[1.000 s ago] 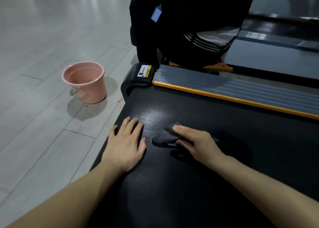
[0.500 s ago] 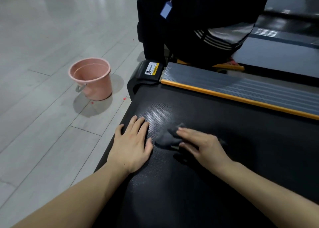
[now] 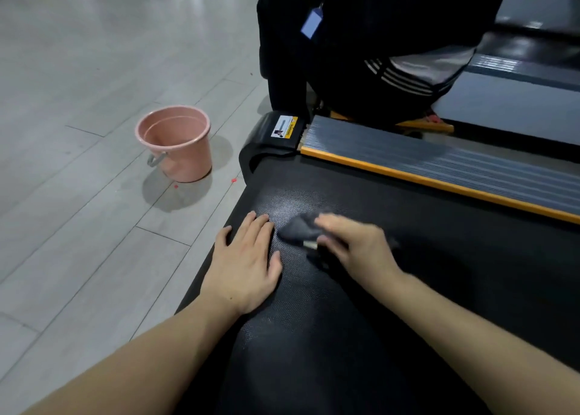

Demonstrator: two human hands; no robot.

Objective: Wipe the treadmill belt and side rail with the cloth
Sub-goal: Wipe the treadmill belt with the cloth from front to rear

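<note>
The black textured treadmill belt point(image 3: 408, 289) fills the lower right of the view. A grey ribbed side rail point(image 3: 439, 160) with an orange edge runs along its far side. My left hand point(image 3: 244, 257) lies flat on the belt near its end, fingers spread, holding nothing. Just to its right, my right hand point(image 3: 354, 245) presses a dark grey cloth point(image 3: 298, 226) onto the belt; the hand is blurred by motion. Part of the cloth is hidden under the fingers.
A pink bucket point(image 3: 175, 141) stands on the grey tiled floor point(image 3: 78, 210) left of the treadmill. A person in dark clothes point(image 3: 376, 53) sits beyond the rail. A black end cap point(image 3: 273, 135) with a yellow label closes the rail. Another treadmill point(image 3: 518, 107) lies behind.
My right hand has slid the cloth slightly on the belt and is now blurred. The left hand stays flat in the same spot. The view has shifted a little.
</note>
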